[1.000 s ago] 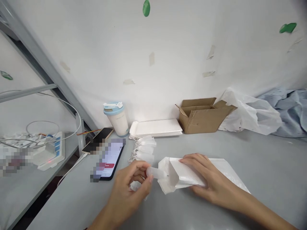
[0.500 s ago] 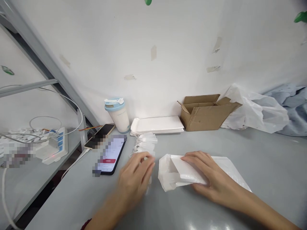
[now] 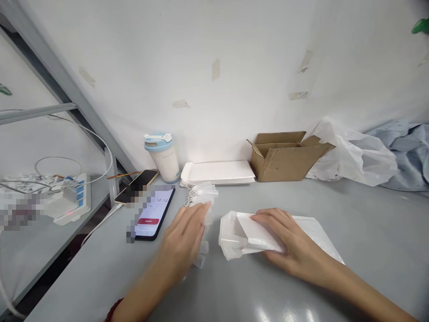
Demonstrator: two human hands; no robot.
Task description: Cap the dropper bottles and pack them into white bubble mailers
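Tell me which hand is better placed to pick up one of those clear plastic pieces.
Left, I'd say: the left hand is right at the row of clear plastic pieces, while the right hand is farther from them and occupied, gripping the white mailer.

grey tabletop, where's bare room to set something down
Bare: right of the white padded envelope, before the open brown cardboard box and crumpled white plastic bag. Crowded on the left: small translucent plastic tubes by the left hand, a black-edged rectangular phone.

Head-height view, forward and down
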